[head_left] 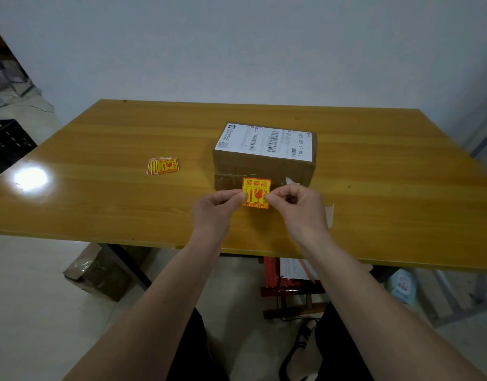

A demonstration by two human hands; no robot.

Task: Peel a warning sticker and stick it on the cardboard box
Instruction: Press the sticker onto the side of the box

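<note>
A yellow and red warning sticker (pixel 256 192) is held up between both hands, just in front of the near side of the cardboard box (pixel 264 167). My left hand (pixel 217 209) pinches its left edge and my right hand (pixel 298 207) pinches its right edge. The box stands mid-table with a white shipping label (pixel 267 141) on its top. A small fanned stack of the same warning stickers (pixel 163 165) lies on the table to the left of the box.
The wooden table (pixel 99 193) reaches to a grey wall behind. A pale scrap (pixel 329 214) lies by my right wrist. A black crate (pixel 6 145) stands at the left. Below the table sit a cardboard box (pixel 99 270) and a red stool (pixel 286 281).
</note>
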